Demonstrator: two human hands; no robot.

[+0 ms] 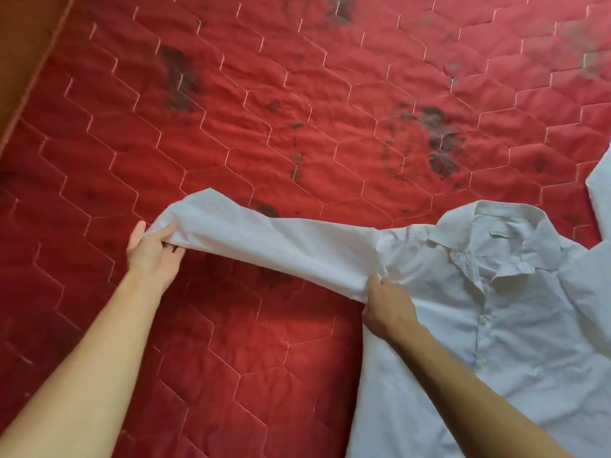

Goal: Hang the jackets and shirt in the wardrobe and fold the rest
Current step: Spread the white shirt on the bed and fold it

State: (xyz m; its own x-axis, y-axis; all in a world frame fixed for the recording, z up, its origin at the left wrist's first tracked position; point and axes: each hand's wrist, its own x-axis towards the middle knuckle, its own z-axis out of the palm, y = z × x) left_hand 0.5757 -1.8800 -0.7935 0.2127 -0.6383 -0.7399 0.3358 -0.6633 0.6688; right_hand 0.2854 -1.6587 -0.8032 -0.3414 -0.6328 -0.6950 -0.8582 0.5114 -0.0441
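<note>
White shirt (496,325) is lying front-up on red quilted bed cover (297,110), collar (502,233) spread open. Left grip (152,252) is clamping the cuff end of the sleeve (281,246), far left of collar, fingers curled round the fabric. Right grip (386,305) is pinching the underarm seam, below-left of collar. Sleeve is stretching taut btwn them, apparently lifted off the cover. Judging: thin cotton, v. light, limp, creasing easily, not slippery. Best holds for hanging are prob. the shoulder seams either side of collar.
</note>
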